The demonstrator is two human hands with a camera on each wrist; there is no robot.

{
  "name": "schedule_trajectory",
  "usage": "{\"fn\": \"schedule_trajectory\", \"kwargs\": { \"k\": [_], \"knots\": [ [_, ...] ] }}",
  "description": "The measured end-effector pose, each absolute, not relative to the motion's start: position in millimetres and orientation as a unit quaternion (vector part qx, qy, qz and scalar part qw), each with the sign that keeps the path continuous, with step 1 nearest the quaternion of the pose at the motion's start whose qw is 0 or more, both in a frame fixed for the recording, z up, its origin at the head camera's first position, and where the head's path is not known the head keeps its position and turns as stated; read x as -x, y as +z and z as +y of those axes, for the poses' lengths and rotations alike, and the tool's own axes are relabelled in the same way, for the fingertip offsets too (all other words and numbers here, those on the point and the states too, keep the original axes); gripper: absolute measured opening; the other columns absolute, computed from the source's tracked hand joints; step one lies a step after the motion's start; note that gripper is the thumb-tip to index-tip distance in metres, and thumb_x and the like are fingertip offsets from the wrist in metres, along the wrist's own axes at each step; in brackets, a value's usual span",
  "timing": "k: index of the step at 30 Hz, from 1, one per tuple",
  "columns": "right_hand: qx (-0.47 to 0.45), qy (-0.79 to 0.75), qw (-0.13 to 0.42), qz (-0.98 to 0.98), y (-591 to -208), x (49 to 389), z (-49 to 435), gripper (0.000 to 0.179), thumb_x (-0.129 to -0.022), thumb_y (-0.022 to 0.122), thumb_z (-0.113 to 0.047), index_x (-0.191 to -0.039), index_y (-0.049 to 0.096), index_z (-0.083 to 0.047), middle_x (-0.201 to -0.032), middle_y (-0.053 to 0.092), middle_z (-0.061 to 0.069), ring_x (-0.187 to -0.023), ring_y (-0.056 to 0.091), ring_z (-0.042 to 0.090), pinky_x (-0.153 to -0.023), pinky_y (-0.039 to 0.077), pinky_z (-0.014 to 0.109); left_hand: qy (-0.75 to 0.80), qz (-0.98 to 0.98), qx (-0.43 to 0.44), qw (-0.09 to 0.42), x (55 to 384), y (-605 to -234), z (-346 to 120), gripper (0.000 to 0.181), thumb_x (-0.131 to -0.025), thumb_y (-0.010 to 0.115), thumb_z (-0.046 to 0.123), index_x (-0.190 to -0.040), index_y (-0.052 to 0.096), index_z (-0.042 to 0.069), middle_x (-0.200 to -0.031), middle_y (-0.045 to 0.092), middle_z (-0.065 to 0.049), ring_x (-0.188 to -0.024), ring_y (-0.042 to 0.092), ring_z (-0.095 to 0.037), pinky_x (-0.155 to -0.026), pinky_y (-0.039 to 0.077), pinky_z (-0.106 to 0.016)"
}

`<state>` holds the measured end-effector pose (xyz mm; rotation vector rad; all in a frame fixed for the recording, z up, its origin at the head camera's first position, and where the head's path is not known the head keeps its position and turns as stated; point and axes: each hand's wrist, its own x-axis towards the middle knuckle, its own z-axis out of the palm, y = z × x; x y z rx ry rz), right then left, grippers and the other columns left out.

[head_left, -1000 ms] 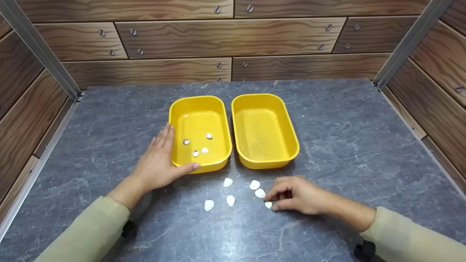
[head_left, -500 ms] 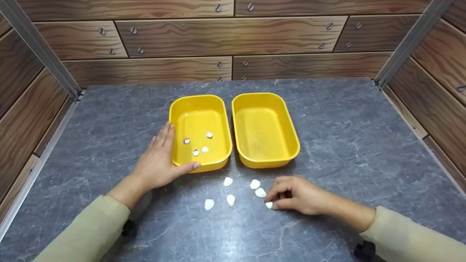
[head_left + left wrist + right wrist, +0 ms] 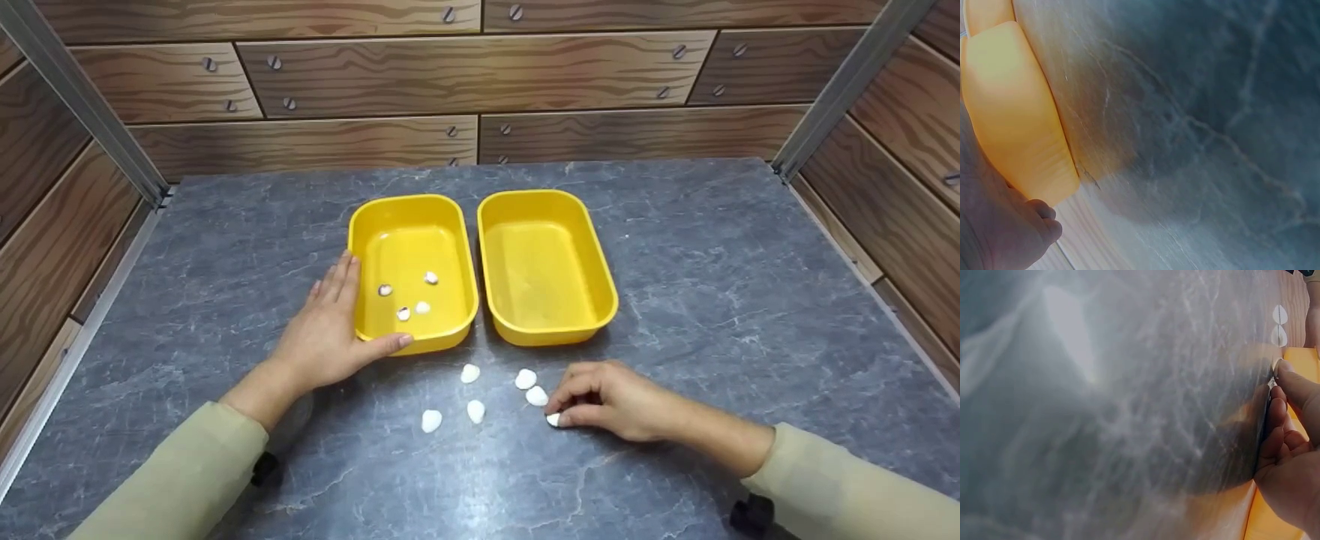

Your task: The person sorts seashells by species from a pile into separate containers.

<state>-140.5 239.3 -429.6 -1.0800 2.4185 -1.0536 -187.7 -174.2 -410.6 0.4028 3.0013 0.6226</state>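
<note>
My right hand is low over the table to the right of the loose shells, and its thumb and forefinger pinch a small white seashell. In the right wrist view the thumb tip presses at that shell's edge, and most of the shell is hidden. My left hand rests against the left yellow tub, fingers straight along its outer side and thumb at the near rim. Several small shells lie inside this tub, some with dark markings.
A second yellow tub stands close to the right of the first, with no shells showing in it. Several white shells lie scattered on the grey marbled table in front of the tubs. Wood-patterned walls enclose the table.
The right thumb has shifted slightly left over the white seashell, covering more of it. The left hand, the tubs and the other shells stay in place.
</note>
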Motion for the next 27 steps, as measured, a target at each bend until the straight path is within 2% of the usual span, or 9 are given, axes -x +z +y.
{"fn": "schedule_trajectory", "kwargs": {
  "k": [11,27],
  "knots": [
    [0.4,-0.331,0.164,0.839,-419,143,232,0.014,-0.103,0.072,-0.024,-0.111,0.083,-0.02,-0.105,0.077,-0.01,-0.096,0.069,0.004,-0.089,0.058,0.032,0.198,0.972,-0.127,0.027,188,-410,-174,0.132,-0.088,0.061,0.083,-0.168,-0.002,-0.001,-0.176,-0.002,-0.021,-0.162,0.007,-0.041,-0.13,0.008,-0.057],
    [0.383,-0.325,0.158,0.85,-414,140,229,0.014,-0.098,0.078,-0.013,-0.11,0.084,-0.017,-0.101,0.079,-0.008,-0.091,0.069,0.003,-0.084,0.06,0.029,0.206,0.97,-0.129,0.023,188,-410,-173,0.131,-0.088,0.063,0.082,-0.168,0.001,-0.002,-0.177,-0.003,-0.019,-0.162,0.007,-0.04,-0.131,0.008,-0.056]
  ]
}}
